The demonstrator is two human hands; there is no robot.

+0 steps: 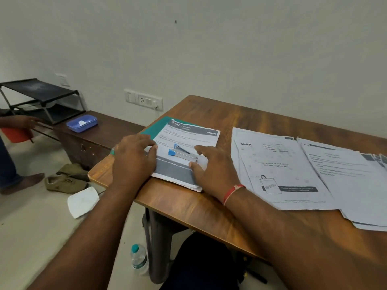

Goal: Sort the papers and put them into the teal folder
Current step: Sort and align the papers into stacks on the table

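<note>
The teal folder (156, 126) lies at the left end of the wooden table (209, 206), mostly covered by a stack of printed papers (188, 135). A blue and silver clip (182, 153) rests on top of that stack. My left hand (133, 160) lies flat on the stack's left edge, fingers spread. My right hand (213, 170) rests on the stack's right side, thumb near the clip; neither hand grips anything. More loose printed papers (282, 168) are spread over the table to the right.
Further sheets (345, 170) overlap at the far right. Left of the table stand a low dark cabinet with a blue lidded box (82, 123) and a black rack (41, 97). Shoes (67, 181), a white cloth and a water bottle (139, 258) lie on the floor. Another person's hand and foot show at far left.
</note>
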